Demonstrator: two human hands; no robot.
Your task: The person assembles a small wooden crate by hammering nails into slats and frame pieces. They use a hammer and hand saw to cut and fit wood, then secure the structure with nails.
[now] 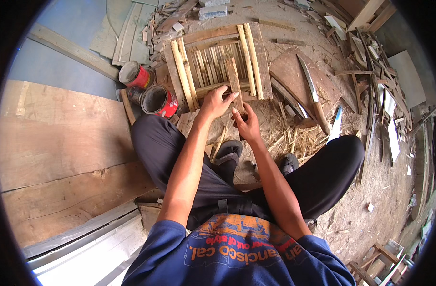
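A flat, narrow wooden strip (234,81) stands out away from me, its far end over a low wooden frame (213,35). My right hand (247,123) is closed round the strip's near part, thumb on its face. At the strip's left edge is my left hand (215,101), its thumb against the wood and its other fingers curled, partly hidden. Pale peeled sticks (247,57) lie in pairs along both sides of the frame. More thin slats (211,64) line up inside it.
Right of the frame, a long-bladed knife (309,81) with a wooden handle lies on a brown board (292,62). Two red cans (168,104) (141,76) stand at the left, beside a wooden handle (128,107). Shavings (294,136) litter the floor; scrap wood (370,78) heaps up far right.
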